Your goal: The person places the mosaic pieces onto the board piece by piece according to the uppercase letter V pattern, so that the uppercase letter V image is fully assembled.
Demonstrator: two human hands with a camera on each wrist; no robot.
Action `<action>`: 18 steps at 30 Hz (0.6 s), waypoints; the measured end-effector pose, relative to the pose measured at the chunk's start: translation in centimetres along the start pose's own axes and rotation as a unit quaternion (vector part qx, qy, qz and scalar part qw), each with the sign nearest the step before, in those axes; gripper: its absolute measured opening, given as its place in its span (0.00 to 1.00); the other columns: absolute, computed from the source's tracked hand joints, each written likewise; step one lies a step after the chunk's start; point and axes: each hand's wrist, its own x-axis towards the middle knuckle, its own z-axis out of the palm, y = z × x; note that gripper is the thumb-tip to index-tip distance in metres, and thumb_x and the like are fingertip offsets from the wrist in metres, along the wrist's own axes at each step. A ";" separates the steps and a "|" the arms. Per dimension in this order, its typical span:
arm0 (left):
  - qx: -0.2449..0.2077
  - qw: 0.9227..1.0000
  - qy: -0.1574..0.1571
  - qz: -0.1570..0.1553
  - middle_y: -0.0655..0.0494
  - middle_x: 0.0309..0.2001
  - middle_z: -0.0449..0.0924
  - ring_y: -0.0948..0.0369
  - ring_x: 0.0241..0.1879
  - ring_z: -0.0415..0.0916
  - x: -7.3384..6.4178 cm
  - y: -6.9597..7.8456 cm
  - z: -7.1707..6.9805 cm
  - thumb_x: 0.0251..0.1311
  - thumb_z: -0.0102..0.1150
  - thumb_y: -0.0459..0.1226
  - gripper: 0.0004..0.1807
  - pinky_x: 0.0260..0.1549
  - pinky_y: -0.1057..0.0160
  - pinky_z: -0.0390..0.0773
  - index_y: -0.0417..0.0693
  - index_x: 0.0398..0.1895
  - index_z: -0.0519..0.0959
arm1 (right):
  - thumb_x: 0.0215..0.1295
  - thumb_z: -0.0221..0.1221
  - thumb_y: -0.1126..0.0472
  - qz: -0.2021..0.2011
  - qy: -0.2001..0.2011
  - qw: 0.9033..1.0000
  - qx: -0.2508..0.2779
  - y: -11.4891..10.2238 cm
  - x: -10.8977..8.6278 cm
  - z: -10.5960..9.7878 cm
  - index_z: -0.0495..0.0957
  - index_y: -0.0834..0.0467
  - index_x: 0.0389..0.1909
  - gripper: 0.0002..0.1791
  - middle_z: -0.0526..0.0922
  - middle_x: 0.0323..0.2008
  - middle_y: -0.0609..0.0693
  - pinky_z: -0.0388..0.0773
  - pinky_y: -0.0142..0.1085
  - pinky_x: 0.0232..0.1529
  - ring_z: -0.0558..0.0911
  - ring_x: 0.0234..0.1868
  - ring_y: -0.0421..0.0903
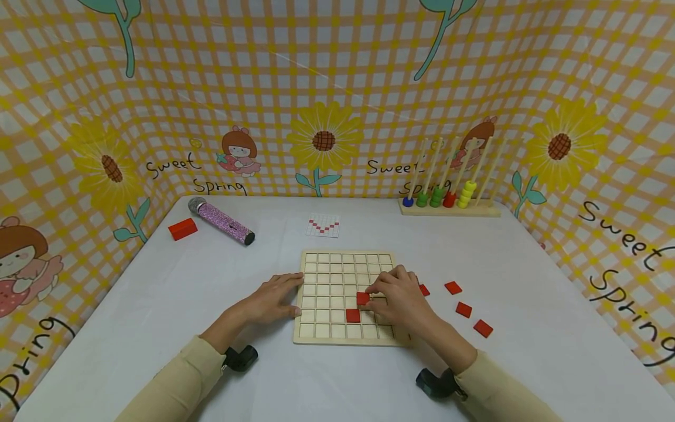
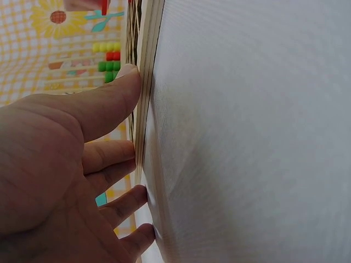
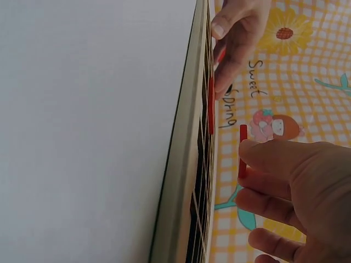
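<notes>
A wooden grid board [image 1: 316, 334] lies at the middle of the table. My left hand [image 1: 269, 298] rests against its left side, thumb and fingers extended along the edge, as the left wrist view also shows. Over the board, my right hand [image 1: 403, 298] pinches a red square tile [image 1: 362, 299] between thumb and fingertips. In the right wrist view this tile [image 3: 243, 131] is held on edge, raised off the grid. Another red tile [image 1: 353, 316] sits in a cell just nearer to me and slightly left.
Several loose red tiles [image 1: 464, 309] lie right of the board, one partly behind my right hand. Beyond the board is a small card [image 1: 323, 226] with a red V pattern on a grid. A glittery microphone [image 1: 224, 223], red block [image 1: 183, 229] and bead abacus [image 1: 449, 210] stand farther back.
</notes>
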 end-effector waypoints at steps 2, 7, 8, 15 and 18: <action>0.002 1.000 0.000 -0.001 0.45 0.72 0.56 0.43 0.71 0.52 0.0 0.0 0.0 0.59 0.61 0.41 0.37 0.66 0.39 0.54 0.38 0.69 0.59 | 0.48 0.70 0.54 -0.005 -0.002 1.000 0.000 -0.3 0.1 0.2 0.86 0.52 0.32 0.10 0.82 0.34 0.44 0.64 0.41 0.42 0.69 0.44 0.47; 0.009 1.000 0.000 0.000 0.44 0.72 0.56 0.42 0.70 0.53 0.0 0.1 0.0 0.59 0.61 0.41 0.36 0.65 0.38 0.55 0.37 0.68 0.60 | 0.48 0.70 0.53 -0.024 -0.004 1.000 0.000 -1.0 0.5 0.6 0.86 0.52 0.33 0.11 0.82 0.34 0.44 0.63 0.40 0.42 0.68 0.43 0.46; 0.009 1.000 0.000 0.000 0.44 0.72 0.56 0.42 0.70 0.53 0.0 0.1 -0.1 0.59 0.61 0.41 0.36 0.65 0.38 0.55 0.37 0.68 0.61 | 0.48 0.71 0.53 -0.029 -0.003 1.000 0.002 -1.1 0.5 0.6 0.86 0.52 0.33 0.11 0.82 0.34 0.44 0.63 0.40 0.41 0.68 0.43 0.46; 0.012 1.000 -0.002 -0.001 0.44 0.72 0.56 0.42 0.70 0.53 0.1 0.1 -0.1 0.59 0.61 0.42 0.37 0.65 0.38 0.55 0.37 0.68 0.61 | 0.48 0.70 0.52 -0.034 -0.006 0.999 0.013 -1.7 1.3 1.3 0.86 0.50 0.32 0.10 0.83 0.34 0.43 0.63 0.40 0.42 0.69 0.43 0.46; 0.013 1.000 -0.002 -0.001 0.44 0.72 0.56 0.42 0.70 0.53 0.1 0.1 0.0 0.59 0.61 0.43 0.37 0.66 0.38 0.55 0.37 0.68 0.60 | 0.49 0.70 0.51 -0.029 -0.019 0.999 0.005 -2.1 1.5 1.5 0.86 0.49 0.33 0.10 0.83 0.36 0.43 0.64 0.41 0.43 0.69 0.43 0.46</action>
